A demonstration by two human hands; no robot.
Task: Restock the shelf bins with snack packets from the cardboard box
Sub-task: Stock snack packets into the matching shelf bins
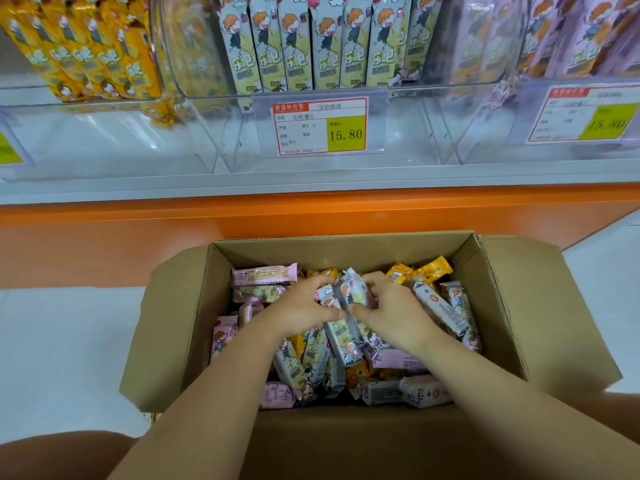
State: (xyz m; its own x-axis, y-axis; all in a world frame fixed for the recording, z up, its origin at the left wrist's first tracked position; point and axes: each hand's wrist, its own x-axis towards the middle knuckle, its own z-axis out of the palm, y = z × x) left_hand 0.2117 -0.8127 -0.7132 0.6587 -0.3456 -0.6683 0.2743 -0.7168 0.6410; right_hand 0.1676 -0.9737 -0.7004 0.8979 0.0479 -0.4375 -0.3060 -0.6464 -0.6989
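Two bare forearms reach in from the bottom edge to the open cardboard box; the box stands on the pale floor, close against the shelf's orange base, its flaps folded outward; inside lies a loose heap of snack packets, white, pink and yellow, at all angles; above the heap the left hand and right hand meet, fingers curled, both grasping a small bundle of white packets tilted on end between them; higher up, clear shelf bins stand side by side; the left bin holds yellow packets upright, the middle bin a row of white ones, the right bin pink ones; a price tag reading 15.80 sits on the middle bin's front.
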